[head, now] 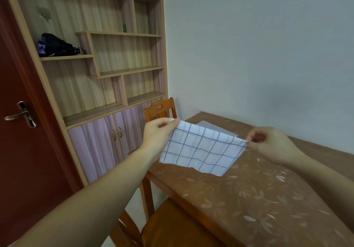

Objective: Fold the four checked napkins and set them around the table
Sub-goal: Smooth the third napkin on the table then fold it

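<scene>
While held aloft: one napkin (pixel 203 149), two hands.

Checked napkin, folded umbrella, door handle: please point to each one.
checked napkin (pixel 203 149): head view, middle of the cloth.
folded umbrella (pixel 57 44): head view, black canopy on shelf.
door handle (pixel 16 115): head view, metal lever.

table (pixel 268 199): cut by right, bottom edges | flat napkins (pixel 214 127): mostly behind held napkin (pixel 203 149)

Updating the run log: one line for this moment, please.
left hand: pinching napkin corner | right hand: pinching opposite corner | napkin: held above table
</scene>
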A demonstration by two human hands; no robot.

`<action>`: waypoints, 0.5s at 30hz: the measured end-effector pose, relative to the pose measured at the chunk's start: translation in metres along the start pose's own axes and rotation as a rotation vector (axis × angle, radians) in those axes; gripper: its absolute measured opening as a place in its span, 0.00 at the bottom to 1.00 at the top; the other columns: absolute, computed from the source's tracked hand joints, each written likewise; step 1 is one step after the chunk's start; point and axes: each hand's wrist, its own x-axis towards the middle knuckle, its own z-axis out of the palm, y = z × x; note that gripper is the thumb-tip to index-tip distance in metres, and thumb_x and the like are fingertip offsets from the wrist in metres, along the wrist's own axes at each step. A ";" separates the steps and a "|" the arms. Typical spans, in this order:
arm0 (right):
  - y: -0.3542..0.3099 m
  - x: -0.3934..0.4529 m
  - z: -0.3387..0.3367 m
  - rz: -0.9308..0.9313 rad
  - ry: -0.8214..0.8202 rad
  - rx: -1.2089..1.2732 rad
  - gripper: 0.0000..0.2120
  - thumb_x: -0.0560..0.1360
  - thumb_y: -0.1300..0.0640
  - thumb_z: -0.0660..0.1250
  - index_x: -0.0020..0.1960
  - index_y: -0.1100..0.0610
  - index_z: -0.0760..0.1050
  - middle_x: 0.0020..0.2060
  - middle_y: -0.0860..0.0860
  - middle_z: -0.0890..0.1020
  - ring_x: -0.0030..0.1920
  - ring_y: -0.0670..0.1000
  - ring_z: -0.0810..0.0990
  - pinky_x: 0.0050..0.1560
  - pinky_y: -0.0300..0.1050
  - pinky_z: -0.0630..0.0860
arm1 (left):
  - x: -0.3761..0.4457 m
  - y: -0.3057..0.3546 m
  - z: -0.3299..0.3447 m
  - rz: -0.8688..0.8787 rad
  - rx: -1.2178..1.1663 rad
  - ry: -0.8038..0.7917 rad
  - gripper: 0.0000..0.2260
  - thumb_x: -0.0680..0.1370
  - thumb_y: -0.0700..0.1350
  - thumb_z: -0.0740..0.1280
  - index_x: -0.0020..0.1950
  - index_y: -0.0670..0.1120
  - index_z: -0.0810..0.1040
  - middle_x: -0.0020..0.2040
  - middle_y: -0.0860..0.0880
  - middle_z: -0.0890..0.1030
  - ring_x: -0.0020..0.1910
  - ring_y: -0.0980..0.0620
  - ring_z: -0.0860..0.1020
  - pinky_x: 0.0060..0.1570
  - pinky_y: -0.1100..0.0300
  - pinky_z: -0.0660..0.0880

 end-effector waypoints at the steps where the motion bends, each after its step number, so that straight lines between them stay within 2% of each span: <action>1: -0.002 0.000 0.002 0.008 -0.039 -0.015 0.09 0.70 0.61 0.72 0.35 0.48 0.78 0.32 0.44 0.83 0.32 0.37 0.79 0.35 0.33 0.72 | 0.000 0.002 0.000 0.053 0.031 -0.037 0.06 0.77 0.44 0.72 0.40 0.45 0.84 0.39 0.54 0.83 0.36 0.66 0.80 0.36 0.72 0.75; 3: -0.013 -0.003 0.008 -0.017 -0.133 0.023 0.06 0.69 0.58 0.73 0.41 0.48 0.78 0.39 0.43 0.84 0.41 0.37 0.81 0.43 0.32 0.74 | -0.003 0.009 0.005 0.131 0.092 -0.117 0.06 0.76 0.43 0.72 0.40 0.45 0.85 0.39 0.52 0.84 0.36 0.64 0.80 0.38 0.71 0.76; 5: -0.032 -0.007 0.019 -0.069 -0.225 0.058 0.11 0.70 0.48 0.73 0.52 0.46 0.78 0.47 0.41 0.83 0.49 0.39 0.80 0.52 0.36 0.74 | -0.005 0.014 0.012 0.169 0.142 -0.187 0.04 0.75 0.43 0.73 0.41 0.44 0.85 0.39 0.50 0.85 0.39 0.60 0.82 0.42 0.66 0.78; 6: -0.043 -0.009 0.025 -0.114 -0.251 0.061 0.13 0.71 0.44 0.72 0.54 0.45 0.77 0.47 0.40 0.82 0.50 0.38 0.80 0.52 0.38 0.74 | -0.005 0.016 0.016 0.188 0.164 -0.222 0.04 0.75 0.43 0.73 0.41 0.44 0.85 0.40 0.50 0.85 0.39 0.59 0.82 0.42 0.64 0.78; 8: -0.065 -0.010 0.033 -0.217 -0.252 0.064 0.06 0.74 0.45 0.68 0.47 0.46 0.79 0.41 0.40 0.83 0.42 0.38 0.79 0.45 0.39 0.75 | -0.007 0.020 0.020 0.215 0.197 -0.286 0.04 0.75 0.43 0.73 0.41 0.45 0.85 0.38 0.51 0.85 0.38 0.59 0.82 0.41 0.64 0.78; 9: -0.072 -0.010 0.034 -0.252 -0.252 0.069 0.07 0.76 0.48 0.66 0.41 0.46 0.78 0.35 0.40 0.81 0.36 0.39 0.78 0.39 0.39 0.72 | -0.008 0.022 0.019 0.226 0.208 -0.311 0.04 0.75 0.43 0.73 0.41 0.46 0.85 0.37 0.52 0.85 0.38 0.60 0.82 0.40 0.65 0.78; 10: -0.076 -0.010 0.035 -0.269 -0.261 0.081 0.13 0.78 0.51 0.65 0.35 0.45 0.76 0.30 0.39 0.80 0.32 0.40 0.76 0.35 0.38 0.69 | -0.009 0.024 0.018 0.234 0.210 -0.328 0.04 0.75 0.43 0.73 0.41 0.46 0.84 0.37 0.53 0.84 0.37 0.60 0.81 0.40 0.67 0.77; 11: -0.079 -0.011 0.033 -0.266 -0.289 0.109 0.16 0.79 0.53 0.64 0.33 0.44 0.74 0.28 0.37 0.79 0.30 0.39 0.76 0.34 0.37 0.68 | -0.009 0.025 0.015 0.236 0.198 -0.327 0.03 0.75 0.43 0.74 0.41 0.46 0.84 0.37 0.53 0.84 0.37 0.61 0.81 0.39 0.68 0.77; 13: -0.079 -0.012 0.027 -0.245 -0.330 0.210 0.13 0.79 0.54 0.64 0.37 0.46 0.79 0.34 0.38 0.84 0.35 0.38 0.81 0.37 0.34 0.73 | -0.010 0.027 0.007 0.181 0.139 -0.277 0.06 0.75 0.45 0.74 0.43 0.43 0.82 0.38 0.51 0.83 0.37 0.61 0.81 0.40 0.67 0.77; 15: -0.074 -0.011 0.020 -0.182 -0.320 0.391 0.10 0.79 0.55 0.65 0.45 0.55 0.83 0.40 0.46 0.87 0.41 0.45 0.85 0.42 0.39 0.78 | -0.007 0.019 -0.006 0.057 0.098 -0.197 0.12 0.77 0.51 0.69 0.48 0.43 0.82 0.43 0.49 0.83 0.44 0.58 0.81 0.45 0.63 0.76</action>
